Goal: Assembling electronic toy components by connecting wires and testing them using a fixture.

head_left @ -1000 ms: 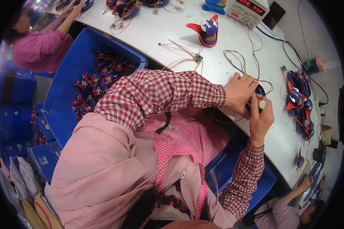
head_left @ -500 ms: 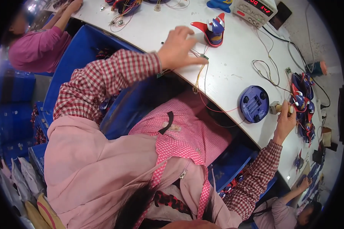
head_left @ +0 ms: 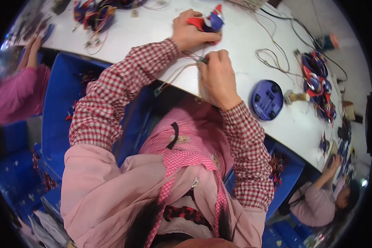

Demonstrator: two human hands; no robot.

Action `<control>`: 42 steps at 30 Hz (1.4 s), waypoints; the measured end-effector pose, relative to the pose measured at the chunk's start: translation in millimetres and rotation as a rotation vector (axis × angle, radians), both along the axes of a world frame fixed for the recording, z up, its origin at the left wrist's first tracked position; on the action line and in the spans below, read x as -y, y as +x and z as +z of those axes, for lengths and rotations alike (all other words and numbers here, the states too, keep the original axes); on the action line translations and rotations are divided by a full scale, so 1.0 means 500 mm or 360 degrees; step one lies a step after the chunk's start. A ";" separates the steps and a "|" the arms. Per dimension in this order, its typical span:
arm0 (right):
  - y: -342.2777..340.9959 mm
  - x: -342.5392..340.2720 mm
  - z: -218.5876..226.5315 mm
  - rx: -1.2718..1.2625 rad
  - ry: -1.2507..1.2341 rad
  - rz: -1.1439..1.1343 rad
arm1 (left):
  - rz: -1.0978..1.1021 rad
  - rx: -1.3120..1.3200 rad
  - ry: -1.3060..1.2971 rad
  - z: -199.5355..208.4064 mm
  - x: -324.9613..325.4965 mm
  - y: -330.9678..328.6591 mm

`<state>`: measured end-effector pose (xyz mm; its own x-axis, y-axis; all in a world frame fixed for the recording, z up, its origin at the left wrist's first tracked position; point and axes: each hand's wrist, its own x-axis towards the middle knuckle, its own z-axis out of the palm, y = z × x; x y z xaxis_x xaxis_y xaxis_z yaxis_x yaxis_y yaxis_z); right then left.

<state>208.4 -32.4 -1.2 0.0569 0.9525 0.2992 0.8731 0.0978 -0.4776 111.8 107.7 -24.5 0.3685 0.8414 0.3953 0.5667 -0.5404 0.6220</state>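
My left hand (head_left: 189,32) is closed around a red, blue and white horned toy part (head_left: 213,23) on the white table (head_left: 244,62). Close beside it, my right hand (head_left: 220,76) pinches a small green circuit board (head_left: 202,60) with thin wires. Some of those wires (head_left: 177,73) run toward the table's near edge, where a second small board (head_left: 157,91) hangs. To the right lies a round purple-blue plastic base (head_left: 267,100) with dark pads. Next to it rests a metal-headed tool with a short wooden handle (head_left: 296,97), touched by neither hand.
Several similar toy parts are heaped at the right (head_left: 318,84) and far left (head_left: 94,16). Loose cables (head_left: 273,53) curl across the far right. Blue bins (head_left: 70,99) stand against the near edge. Co-workers sit at the left (head_left: 20,95) and lower right (head_left: 316,204).
My right hand has let go of the wooden-handled tool and moved left to the circuit board. My left hand, open before, has moved to the toy part and closed on it. The view has shifted.
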 end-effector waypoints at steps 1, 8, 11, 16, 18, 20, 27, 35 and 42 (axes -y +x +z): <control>0.011 0.005 0.001 -0.0007 0.0017 -0.0013 | -0.0153 0.0061 -0.0245 0.003 -0.006 -0.002; 0.124 0.116 0.089 -0.1322 -0.0344 -0.0203 | -0.1023 0.1005 -0.1471 0.100 0.100 0.016; 0.176 0.167 0.118 -0.1539 -0.0329 -0.0384 | -0.1254 0.0988 -0.1625 0.119 0.152 0.036; 0.271 0.196 0.088 -0.0979 0.0062 -0.0503 | -0.1539 0.0587 -0.1469 0.114 0.214 0.101; 0.302 0.211 0.072 -0.0420 0.0043 -0.0574 | -0.1526 0.0566 -0.1056 0.059 0.226 0.142; 0.328 0.222 0.030 0.0442 0.0272 -0.0429 | -0.1286 0.0535 -0.0673 0.037 0.260 0.147; 0.279 0.207 0.014 -0.0685 0.0214 -0.0479 | -0.0779 0.0456 -0.0383 0.016 0.290 0.132; 0.017 0.092 0.223 -0.1276 0.0366 -0.0011 | -0.1135 0.1855 -0.1419 0.181 0.225 -0.092; -0.021 0.040 0.138 -0.1400 -0.0298 0.0223 | -0.0067 0.1667 -0.0746 0.184 0.028 -0.599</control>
<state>198.0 -52.5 67.6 0.0715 0.9965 0.0425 0.1721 0.0296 -0.9846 -187.8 93.6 67.7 0.0749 0.9817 0.1753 -0.3603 -0.1373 0.9227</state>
